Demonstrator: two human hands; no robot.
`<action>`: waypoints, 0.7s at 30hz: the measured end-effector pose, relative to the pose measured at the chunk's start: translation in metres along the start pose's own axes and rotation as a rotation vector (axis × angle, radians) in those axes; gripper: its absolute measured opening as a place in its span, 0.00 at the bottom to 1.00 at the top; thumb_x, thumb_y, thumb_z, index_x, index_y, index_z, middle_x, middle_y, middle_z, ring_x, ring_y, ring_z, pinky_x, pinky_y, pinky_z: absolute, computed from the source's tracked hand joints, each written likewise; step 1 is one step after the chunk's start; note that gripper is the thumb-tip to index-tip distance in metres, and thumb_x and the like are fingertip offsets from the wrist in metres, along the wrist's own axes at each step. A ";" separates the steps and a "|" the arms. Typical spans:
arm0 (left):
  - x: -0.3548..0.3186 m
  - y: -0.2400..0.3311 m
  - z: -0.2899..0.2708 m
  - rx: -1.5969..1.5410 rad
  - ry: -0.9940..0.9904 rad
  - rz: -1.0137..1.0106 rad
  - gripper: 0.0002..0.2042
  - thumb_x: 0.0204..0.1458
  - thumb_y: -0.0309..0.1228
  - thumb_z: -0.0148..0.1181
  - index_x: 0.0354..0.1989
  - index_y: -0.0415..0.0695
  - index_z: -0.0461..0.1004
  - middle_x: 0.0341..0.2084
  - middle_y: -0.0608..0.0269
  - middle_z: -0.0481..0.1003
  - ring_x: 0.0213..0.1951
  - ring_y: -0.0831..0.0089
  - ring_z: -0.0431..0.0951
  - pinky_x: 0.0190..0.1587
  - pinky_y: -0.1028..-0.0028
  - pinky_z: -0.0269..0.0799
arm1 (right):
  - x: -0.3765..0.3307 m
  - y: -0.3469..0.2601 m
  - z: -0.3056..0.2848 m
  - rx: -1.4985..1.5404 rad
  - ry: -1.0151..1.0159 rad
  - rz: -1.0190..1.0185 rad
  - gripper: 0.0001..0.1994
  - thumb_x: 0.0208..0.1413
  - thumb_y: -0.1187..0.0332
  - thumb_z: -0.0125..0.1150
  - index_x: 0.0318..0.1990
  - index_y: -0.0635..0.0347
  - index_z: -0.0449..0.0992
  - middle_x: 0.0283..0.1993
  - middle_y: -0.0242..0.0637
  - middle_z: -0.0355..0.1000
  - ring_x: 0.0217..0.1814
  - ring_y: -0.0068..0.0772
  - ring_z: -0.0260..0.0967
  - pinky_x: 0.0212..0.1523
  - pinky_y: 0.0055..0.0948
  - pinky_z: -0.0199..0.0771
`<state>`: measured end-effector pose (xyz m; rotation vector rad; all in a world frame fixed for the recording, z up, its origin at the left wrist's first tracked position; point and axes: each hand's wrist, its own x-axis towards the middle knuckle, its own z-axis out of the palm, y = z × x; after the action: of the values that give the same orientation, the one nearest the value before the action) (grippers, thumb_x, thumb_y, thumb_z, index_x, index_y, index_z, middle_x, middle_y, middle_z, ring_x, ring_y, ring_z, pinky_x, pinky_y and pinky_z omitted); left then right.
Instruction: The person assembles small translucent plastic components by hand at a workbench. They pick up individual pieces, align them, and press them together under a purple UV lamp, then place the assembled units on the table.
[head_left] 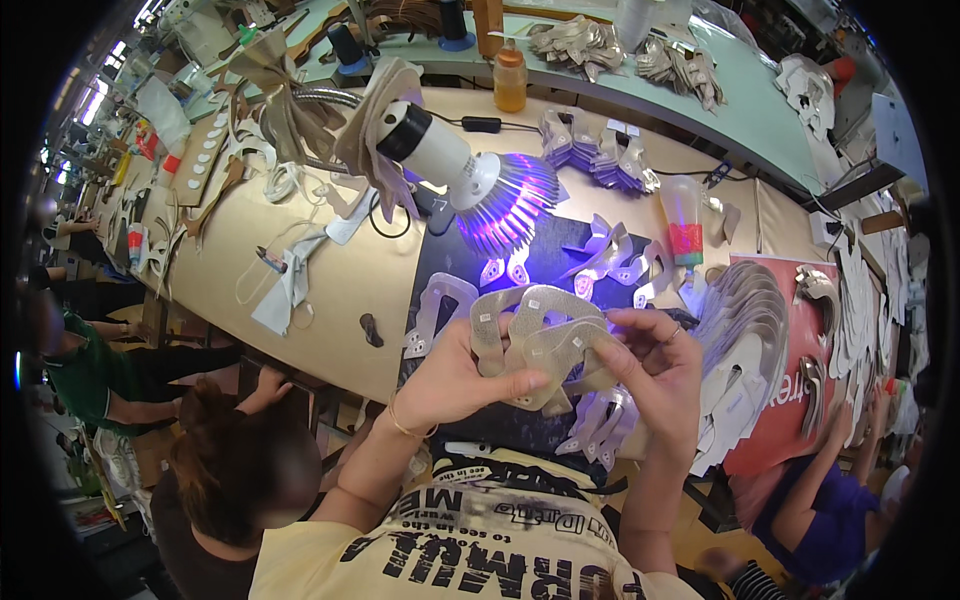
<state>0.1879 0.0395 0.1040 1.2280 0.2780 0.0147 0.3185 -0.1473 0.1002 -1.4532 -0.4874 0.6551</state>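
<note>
My left hand (440, 385) is closed on several pale, shiny shoe upper pieces (535, 345), with the thumb lying across their near edge. On the other side, my right hand (655, 370) pinches the right end of the same pieces between thumb and fingers. The pieces overlap and have curved cut-outs. Beyond them a lamp (508, 205) with a finned head throws purple light onto a dark mat (440, 250). A similar piece (440, 305) lies on the mat left of my hands, and a small stack (603, 425) lies near my right wrist.
Bundled pieces (600, 150) and a bottle of amber liquid (510, 78) stand farther back. A clear bottle with a red band (683, 225) stands right of the mat. Large fanned pieces (745, 350) lie at the right. Another person (240, 470) sits close at my left.
</note>
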 end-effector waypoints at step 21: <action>-0.074 -0.025 -0.060 0.044 -0.166 -0.215 0.26 0.43 0.22 0.72 0.53 0.31 0.70 0.45 0.60 0.77 0.45 0.75 0.75 0.49 0.73 0.70 | -0.029 0.017 0.021 -0.190 -0.593 0.046 0.16 0.50 0.64 0.69 0.44 0.62 0.77 0.35 0.40 0.76 0.37 0.35 0.77 0.38 0.30 0.74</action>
<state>0.1003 0.0743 0.0771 1.2301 0.2653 -0.2797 0.2816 -0.1509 0.0876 -1.4371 -0.9990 1.1078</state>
